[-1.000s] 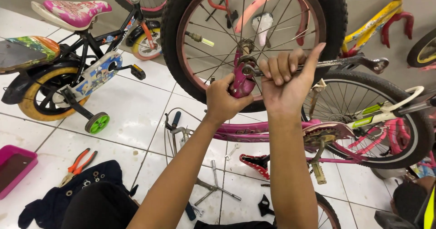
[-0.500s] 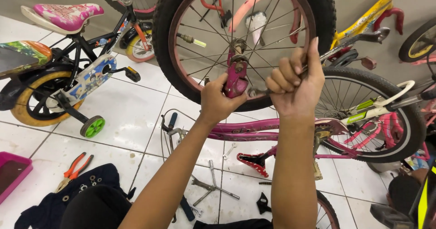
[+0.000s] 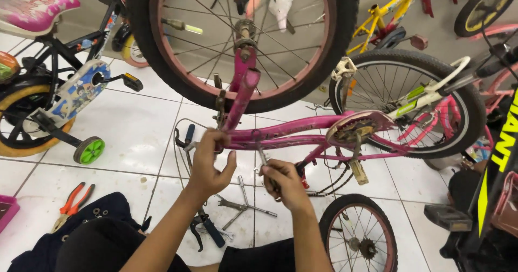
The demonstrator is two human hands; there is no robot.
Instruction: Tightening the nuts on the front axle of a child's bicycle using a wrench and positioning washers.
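An upturned pink bicycle stands before me, its black-tyred front wheel [image 3: 243,40] raised on the pink fork [image 3: 242,91]. My left hand [image 3: 210,167] curls its fingers over the pink frame tube [image 3: 291,134] just below the fork. To its right, my right hand [image 3: 285,184] is closed around a slim metal wrench [image 3: 263,157], whose tip points up at the underside of the frame. The pink chain cover [image 3: 356,129] and a pedal [image 3: 357,170] sit further right along the frame.
On the tiled floor lie a cross wrench [image 3: 244,204], blue-handled pliers [image 3: 209,230], orange pliers [image 3: 73,199] and a loose small wheel [image 3: 359,234]. A child's bike with a green training wheel [image 3: 89,150] stands left. A yellow bike [image 3: 386,18] and others crowd the right.
Both hands have come down from the front wheel's axle to the pink frame tube. The right hand now holds the wrench under the frame, and my view has dropped lower.
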